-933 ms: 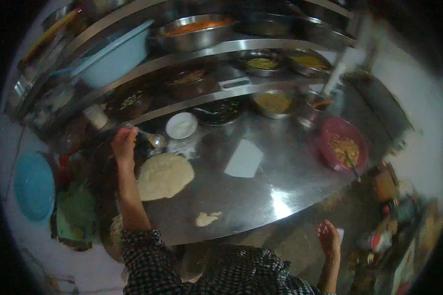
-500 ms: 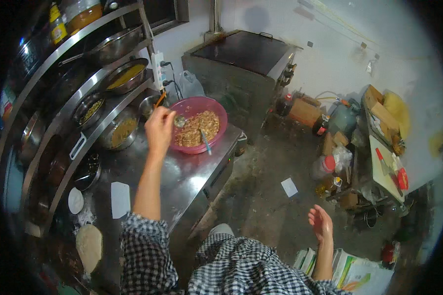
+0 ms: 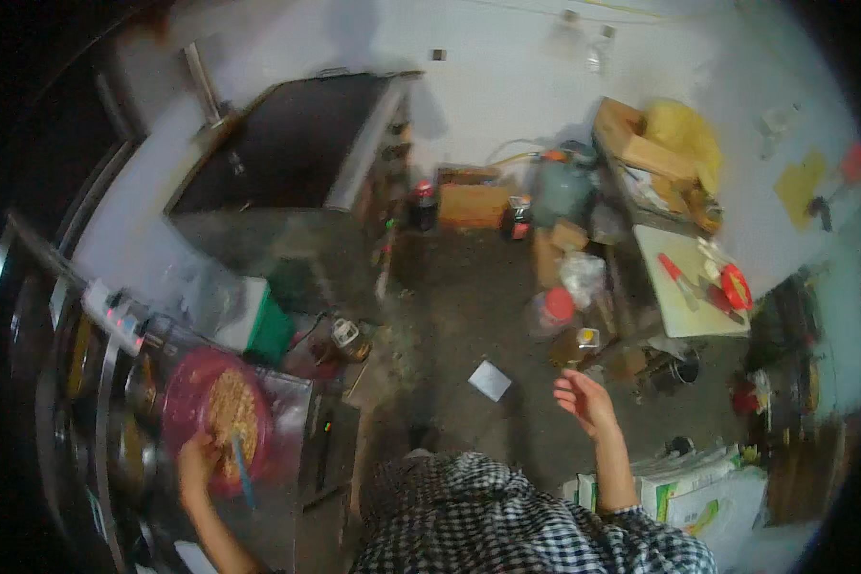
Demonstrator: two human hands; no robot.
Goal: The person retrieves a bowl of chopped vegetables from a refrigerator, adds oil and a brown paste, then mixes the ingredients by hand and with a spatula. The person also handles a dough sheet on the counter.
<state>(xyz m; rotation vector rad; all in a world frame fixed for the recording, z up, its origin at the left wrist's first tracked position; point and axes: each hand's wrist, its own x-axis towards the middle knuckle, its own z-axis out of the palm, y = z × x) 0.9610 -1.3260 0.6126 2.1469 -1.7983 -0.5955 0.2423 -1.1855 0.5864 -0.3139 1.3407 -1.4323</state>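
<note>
A pink plastic bowl (image 3: pixel 184 397) stands on the metal counter at the left, with a brown, crumbly filling (image 3: pixel 231 407) in it. The light-blue handle (image 3: pixel 245 478) of a utensil leans out over the near rim; its other end is sunk in the filling. My left hand (image 3: pixel 198 464) is at the bowl's near left side, its fingers smeared by motion, so whatever they may hold is unclear. Away from the counter, my right hand (image 3: pixel 588 404) hangs over the floor with nothing in it, fingers apart and slightly curled.
A large dark-topped metal unit (image 3: pixel 277 143) is beyond the counter. A green and white box (image 3: pixel 263 320) sits behind the bowl. To the right are a gas cylinder (image 3: pixel 564 187) and a low table with a cutting board (image 3: pixel 665 287) and a red-handled knife (image 3: pixel 677 275). Paper (image 3: pixel 490 381) lies on the floor.
The view has swung right, so the bowl and counter now appear farther left. My left hand has come down to the bowl's near left side. My right hand stays raised and empty.
</note>
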